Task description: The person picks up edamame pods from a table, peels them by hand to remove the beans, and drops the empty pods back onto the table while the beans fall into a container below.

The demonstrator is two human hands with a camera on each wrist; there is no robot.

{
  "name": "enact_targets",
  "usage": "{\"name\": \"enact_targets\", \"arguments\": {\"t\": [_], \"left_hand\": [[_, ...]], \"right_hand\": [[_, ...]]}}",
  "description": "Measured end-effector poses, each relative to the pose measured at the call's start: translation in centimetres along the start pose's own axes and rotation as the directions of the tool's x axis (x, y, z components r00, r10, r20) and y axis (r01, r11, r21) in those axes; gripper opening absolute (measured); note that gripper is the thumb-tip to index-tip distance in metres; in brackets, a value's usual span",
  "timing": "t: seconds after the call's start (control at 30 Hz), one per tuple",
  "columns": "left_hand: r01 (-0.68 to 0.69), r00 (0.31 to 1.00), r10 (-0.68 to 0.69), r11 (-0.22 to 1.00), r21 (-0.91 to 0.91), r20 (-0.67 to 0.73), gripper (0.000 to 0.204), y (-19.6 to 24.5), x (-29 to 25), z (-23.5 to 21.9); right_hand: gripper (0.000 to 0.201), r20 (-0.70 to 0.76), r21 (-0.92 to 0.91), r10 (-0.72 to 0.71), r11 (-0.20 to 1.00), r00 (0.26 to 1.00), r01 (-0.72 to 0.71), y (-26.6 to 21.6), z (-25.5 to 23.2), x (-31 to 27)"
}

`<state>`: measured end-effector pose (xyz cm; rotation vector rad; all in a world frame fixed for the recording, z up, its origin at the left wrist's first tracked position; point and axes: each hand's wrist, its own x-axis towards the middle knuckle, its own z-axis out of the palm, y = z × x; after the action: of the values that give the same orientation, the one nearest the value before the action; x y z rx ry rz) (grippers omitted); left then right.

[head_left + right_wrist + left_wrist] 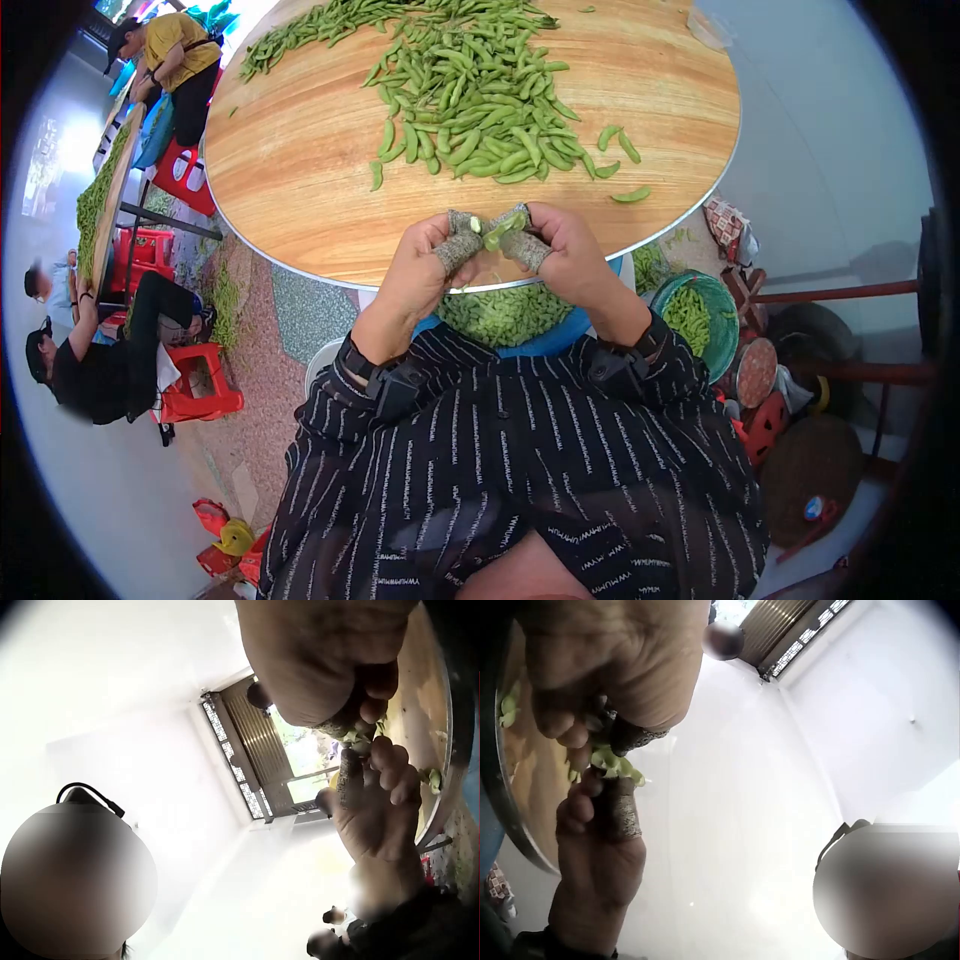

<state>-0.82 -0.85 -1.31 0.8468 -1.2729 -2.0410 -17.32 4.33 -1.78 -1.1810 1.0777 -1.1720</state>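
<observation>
In the head view, my left hand (408, 275) and right hand (585, 262) meet over the table's near edge, grey textured covers on their thumbs and forefingers. The right hand pinches a split green soybean pod (497, 236). Against it, the left fingertips grip the pod's other end, where a pale bean (475, 225) shows. Both wrist views have the torn pod (613, 762) between the two sets of fingertips, partly hidden by them. A large heap of whole soybean pods (470, 95) lies on the round wooden table (290, 160) beyond the hands.
Below the table edge, a blue-rimmed container (540, 346) holds green beans or pods. A green bucket (722, 335) with pods stands at the right. Several people sit or stand at the left by another pod-covered table (118, 190) and red stools (205, 385).
</observation>
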Motion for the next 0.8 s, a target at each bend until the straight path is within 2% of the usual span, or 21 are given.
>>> {"name": "enact_targets", "arguments": {"t": [0.07, 0.13, 0.17, 0.2, 0.27, 0.37, 0.4, 0.43, 0.47, 0.5, 0.57, 0.6, 0.67, 0.7, 0.73, 0.77, 0.8], "left_hand": [[0.01, 1.0, -0.011, 0.999, -0.031, -0.016, 0.01, -0.7, 0.2, -0.4], [0.022, 0.999, -0.024, 0.998, -0.062, -0.03, 0.01, -0.8, 0.3, -0.6], [0.043, 0.999, -0.042, 0.987, -0.158, 0.009, 0.01, -0.6, 0.2, -0.5], [0.065, 0.997, -0.054, 0.966, -0.25, 0.051, 0.011, -0.5, 0.1, -0.5], [0.059, 0.998, -0.054, 0.96, -0.273, 0.026, 0.012, -0.9, 0.2, -0.3], [0.075, 0.997, -0.074, 0.959, -0.275, 0.013, 0.013, -1.1, 0.2, -0.3], [0.091, 0.996, -0.087, 0.964, -0.251, 0.026, 0.013, -1.1, 0.2, -0.3], [0.091, 0.996, -0.087, 0.964, -0.251, 0.026, 0.013, -1.0, 0.2, -0.1], [0.095, 0.995, -0.092, 0.949, -0.299, 0.024, 0.013, -0.9, 0.1, 0.0], [0.096, 0.995, -0.094, 0.933, -0.347, 0.022, 0.013, -0.7, 0.2, 0.1], [0.07, 0.998, -0.067, 0.935, -0.346, 0.021, 0.013, -0.8, 0.3, 0.0], [0.049, 0.999, -0.045, 0.936, -0.347, 0.022, 0.013, -1.0, 0.3, -0.1], [-0.003, 1.0, 0.007, 0.945, -0.327, 0.01, 0.013, -1.7, 0.5, -0.2], [-0.053, 0.998, 0.056, 0.952, -0.302, 0.001, 0.013, -2.1, 0.7, -0.1], [-0.051, 0.999, 0.054, 0.952, -0.303, 0.003, 0.013, -2.4, 0.9, 0.1], [-0.106, 0.994, 0.096, 0.968, -0.227, -0.053, 0.01, -2.6, 1.0, 0.3], [-0.156, 0.984, 0.142, 0.977, -0.145, -0.107, 0.011, -2.7, 1.1, 0.6]], "right_hand": [[0.012, 0.015, -0.145, -0.129, 0.981, 0.992, 0.13, 0.5, 0.4, 0.1], [0.011, 0.009, -0.179, -0.154, 0.972, 0.988, 0.154, 0.3, 0.5, 0.2], [0.01, 0.0, -0.213, -0.18, 0.961, 0.984, 0.176, 0.2, 0.5, 0.2], [0.01, 0.001, -0.212, -0.179, 0.961, 0.984, 0.175, 0.2, 0.3, 0.2], [0.011, -0.052, 0.069, 0.023, 0.997, 0.998, -0.02, 0.0, -0.4, 0.5], [0.012, -0.046, 0.02, 0.06, 0.998, 0.997, -0.059, 0.8, -0.9, 0.5], [0.012, -0.046, 0.019, 0.06, 0.998, 0.997, -0.059, 0.8, -0.9, 0.6], [0.013, -0.104, -0.01, -0.011, 1.0, 0.994, 0.01, 0.9, -0.7, 0.7], [0.013, -0.159, -0.043, -0.085, 0.996, 0.984, 0.079, 0.9, -0.6, 0.8], [0.013, -0.157, -0.045, -0.087, 0.996, 0.984, 0.081, 0.6, -0.8, 0.7], [0.015, -0.307, -0.475, -0.264, 0.875, 0.915, 0.093, 0.0, -1.4, 0.2], [0.015, -0.302, -0.476, -0.264, 0.874, 0.916, 0.095, 0.1, -1.3, 0.0], [0.013, -0.225, -0.081, -0.099, 0.993, 0.969, 0.083, 0.5, -1.1, -0.5], [0.013, -0.227, -0.082, -0.098, 0.993, 0.969, 0.082, 0.3, -0.9, -0.7], [0.012, -0.133, 0.019, 0.04, 0.999, 0.99, -0.038, -0.2, -0.6, -0.9], [0.011, -0.025, 0.109, 0.169, 0.98, 0.985, -0.166, -0.5, -0.3, -1.0], [0.009, -0.01, 0.147, 0.158, 0.977, 0.987, -0.155, -0.4, 0.0, -0.8]]}}
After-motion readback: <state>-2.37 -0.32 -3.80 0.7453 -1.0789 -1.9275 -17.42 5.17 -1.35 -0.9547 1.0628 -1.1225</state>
